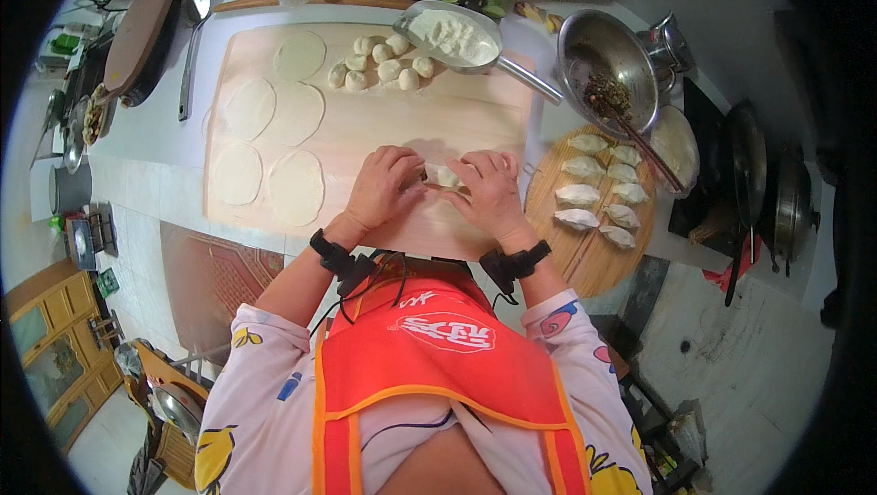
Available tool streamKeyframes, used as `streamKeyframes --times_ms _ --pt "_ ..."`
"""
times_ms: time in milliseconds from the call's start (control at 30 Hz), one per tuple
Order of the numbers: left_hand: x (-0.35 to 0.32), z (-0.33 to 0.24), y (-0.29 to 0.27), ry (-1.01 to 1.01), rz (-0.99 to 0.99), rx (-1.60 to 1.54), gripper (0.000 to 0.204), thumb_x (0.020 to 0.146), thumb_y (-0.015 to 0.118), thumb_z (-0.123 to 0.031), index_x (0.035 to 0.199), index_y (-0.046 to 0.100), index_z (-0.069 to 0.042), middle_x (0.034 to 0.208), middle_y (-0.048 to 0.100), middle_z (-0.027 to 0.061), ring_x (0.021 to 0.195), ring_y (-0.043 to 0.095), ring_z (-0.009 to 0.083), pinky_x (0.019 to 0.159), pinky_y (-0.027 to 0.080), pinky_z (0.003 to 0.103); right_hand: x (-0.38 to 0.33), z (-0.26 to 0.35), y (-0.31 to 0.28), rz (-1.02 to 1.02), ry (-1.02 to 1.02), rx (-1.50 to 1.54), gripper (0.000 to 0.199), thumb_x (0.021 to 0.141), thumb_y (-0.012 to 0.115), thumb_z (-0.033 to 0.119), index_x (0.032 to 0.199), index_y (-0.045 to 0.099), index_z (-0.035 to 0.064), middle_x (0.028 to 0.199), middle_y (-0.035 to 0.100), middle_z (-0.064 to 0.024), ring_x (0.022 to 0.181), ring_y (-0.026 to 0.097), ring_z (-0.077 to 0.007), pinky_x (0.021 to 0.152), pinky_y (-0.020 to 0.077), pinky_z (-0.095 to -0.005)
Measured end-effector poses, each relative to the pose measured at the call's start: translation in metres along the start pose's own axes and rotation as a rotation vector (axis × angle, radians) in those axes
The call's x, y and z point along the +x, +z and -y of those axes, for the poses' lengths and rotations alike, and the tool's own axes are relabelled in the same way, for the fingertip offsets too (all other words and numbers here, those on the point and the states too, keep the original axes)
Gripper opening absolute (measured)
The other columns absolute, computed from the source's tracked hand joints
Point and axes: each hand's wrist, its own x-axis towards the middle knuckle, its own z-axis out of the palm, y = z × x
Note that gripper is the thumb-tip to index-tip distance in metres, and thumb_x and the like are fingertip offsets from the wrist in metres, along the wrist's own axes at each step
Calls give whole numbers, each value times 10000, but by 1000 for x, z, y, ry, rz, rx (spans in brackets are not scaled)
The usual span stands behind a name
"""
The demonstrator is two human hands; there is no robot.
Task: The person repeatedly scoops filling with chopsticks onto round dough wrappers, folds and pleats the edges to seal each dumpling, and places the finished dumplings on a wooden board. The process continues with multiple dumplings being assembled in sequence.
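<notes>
Near the front edge of a pale wooden board (411, 121), a dumpling (444, 176) lies between my two hands. My left hand (388, 186) has its fingers curled at the dumpling's left end. From the other side, the fingers of my right hand (491, 192) close on its right end. Flat round dough wrappers (297, 186) lie on the left of the board. Small dough balls (388, 70) cluster at its back, beside a metal scoop (454, 36) of flour. Several finished dumplings (577, 194) sit in two rows on a round wooden board (571, 244) to the right.
A steel bowl (571, 38) with dark filling and chopsticks (644, 146) stands at the back right. Pans (747, 166) are at the far right. At the left are a metal spatula (193, 52) and an open round griddle (137, 34).
</notes>
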Motion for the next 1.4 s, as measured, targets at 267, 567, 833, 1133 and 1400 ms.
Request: streamKeyframes --times_ms 267,567,833,1133,1400 --pt "-10 0 8 -78 -68 24 220 745 759 -193 932 687 -100 1078 613 77 1050 551 305 920 427 429 14 2 11 98 -64 2 421 755 749 246 1145 658 114 1040 620 -40 1019 566 -232 931 387 -423" --pt "-1 -4 20 -92 -111 -19 174 756 748 -182 913 712 -116 1032 618 51 1057 545 290 932 409 436 13 -3 14 93 -42 103 414 757 743 199 1152 659 111 1039 624 -53 1001 574 -255 902 405 -416" --pt "6 -13 25 -226 -200 31 297 762 736 -188 1048 686 -126 1078 608 71 1094 518 292 961 375 445 7 -6 18 43 -30 96 351 727 751 145 1069 673 128 1031 633 -29 986 576 -241 915 393 -408" --pt "7 -4 25 -167 -65 52 195 753 731 -172 935 682 -125 1071 619 30 1081 528 274 960 349 445 5 -8 20 -18 -50 112 298 707 775 131 991 685 152 1019 653 -13 970 594 -236 893 403 -398" --pt "2 -6 20 -84 -83 98 174 780 726 -174 937 674 -118 1051 628 34 1040 554 252 930 361 425 1 -6 23 -65 -10 110 319 691 791 129 989 678 148 1059 648 -25 984 597 -246 905 404 -410"
